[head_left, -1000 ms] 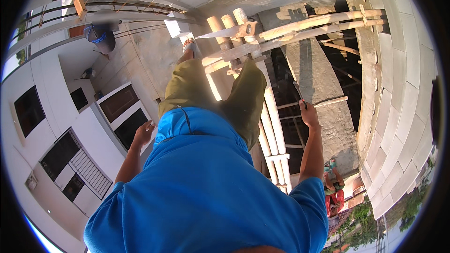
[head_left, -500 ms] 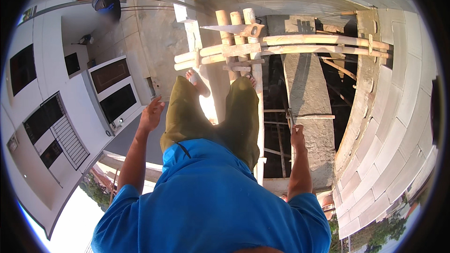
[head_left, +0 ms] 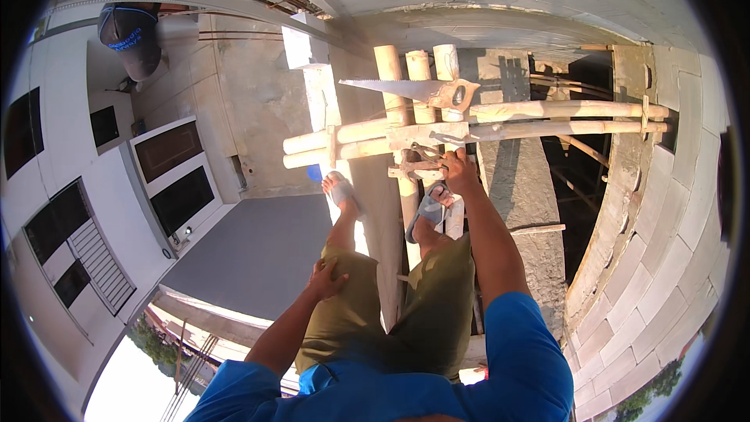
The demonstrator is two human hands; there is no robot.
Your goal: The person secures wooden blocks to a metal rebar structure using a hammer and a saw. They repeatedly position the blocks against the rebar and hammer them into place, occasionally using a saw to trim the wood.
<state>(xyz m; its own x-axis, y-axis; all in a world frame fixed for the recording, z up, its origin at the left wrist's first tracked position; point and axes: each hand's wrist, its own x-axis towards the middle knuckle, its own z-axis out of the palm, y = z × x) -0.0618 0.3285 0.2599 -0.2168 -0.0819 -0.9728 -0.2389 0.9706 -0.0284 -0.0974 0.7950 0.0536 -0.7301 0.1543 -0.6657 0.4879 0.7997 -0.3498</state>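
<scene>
My left hand (head_left: 327, 280) rests on my left knee with its fingers spread, holding nothing. My right hand (head_left: 461, 170) reaches down to the timber pieces just above my right foot. Its fingers are closed on the end of a dark, slim tool (head_left: 422, 161), whose exact kind I cannot make out. The tool lies over short wood pieces, against a short plank (head_left: 428, 135). Just beyond, a handsaw (head_left: 414, 91) with a wooden handle lies across three upright-running poles (head_left: 391, 70).
Long bamboo poles (head_left: 570, 112) run crosswise to the right over a dark opening (head_left: 578, 180) with props inside. A concrete beam (head_left: 512, 187) borders it. A block wall (head_left: 625, 266) curves along the right. A person in a dark cap (head_left: 133, 39) is at upper left, lower down.
I have bent forward. My right hand has moved from beside me to the timber with the tool. My left hand has come to rest on my knee.
</scene>
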